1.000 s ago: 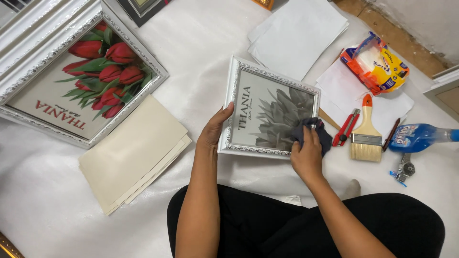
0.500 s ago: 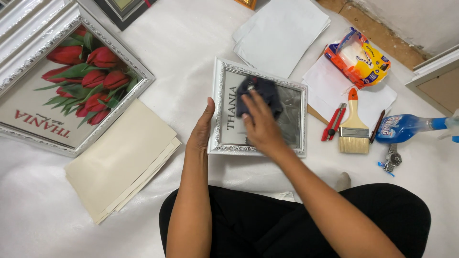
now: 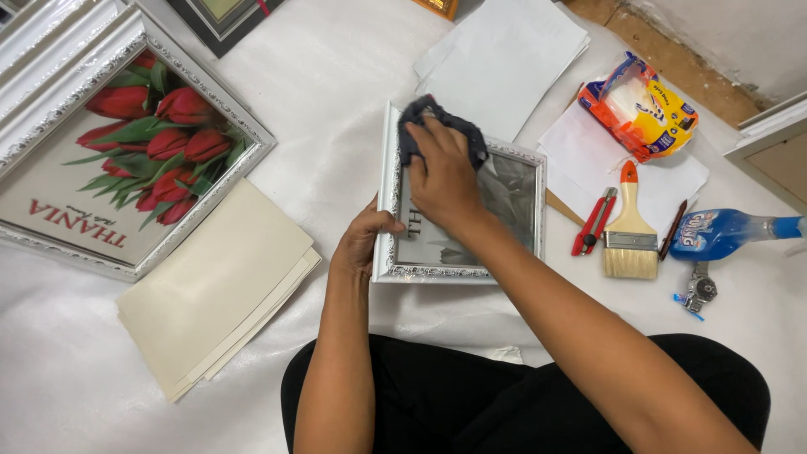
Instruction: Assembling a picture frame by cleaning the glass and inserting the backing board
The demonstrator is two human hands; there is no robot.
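Since the earlier frame your right hand (image 3: 443, 172) has carried the dark cloth (image 3: 420, 118) to the top-left corner of the small silver frame (image 3: 458, 271), fingers closed on it. Left hand (image 3: 361, 244) clasps the frame's left edge on the white sheet (image 3: 336, 92); press evenly into corners.

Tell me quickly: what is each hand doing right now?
Left hand: gripping the left edge of the small silver picture frame.
Right hand: closed on a dark cloth, pressed on the frame's glass.
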